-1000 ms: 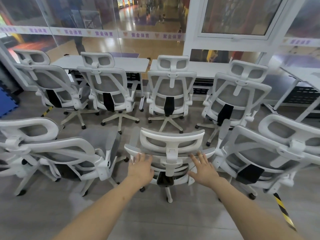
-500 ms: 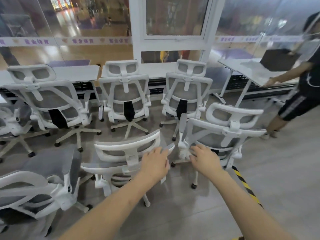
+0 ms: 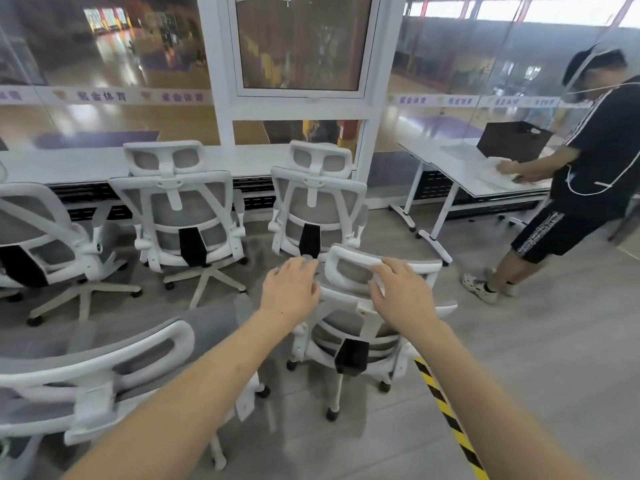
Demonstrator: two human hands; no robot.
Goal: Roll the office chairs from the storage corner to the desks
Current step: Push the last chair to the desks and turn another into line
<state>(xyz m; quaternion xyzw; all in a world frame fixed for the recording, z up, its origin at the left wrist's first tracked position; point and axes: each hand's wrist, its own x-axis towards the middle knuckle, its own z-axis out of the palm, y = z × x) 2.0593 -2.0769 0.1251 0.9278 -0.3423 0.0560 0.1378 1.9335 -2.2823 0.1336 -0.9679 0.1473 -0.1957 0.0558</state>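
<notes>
- A dark bin (image 3: 514, 142) sits at the far edge of the right table (image 3: 460, 168); I cannot see its contents
- The white mesh chair (image 3: 360, 327) stands on the floor before me; grey back, black lumbar block
- My left hand (image 3: 289, 292) hovers spread beside its headrest; my right hand (image 3: 403, 294) rests on the headrest, fingers loose

Office space beside indoor sports hall: white mesh office chairs (image 3: 180, 216) clustered, long worktop (image 3: 86, 164) along glass partition (image 3: 104, 64).
</notes>
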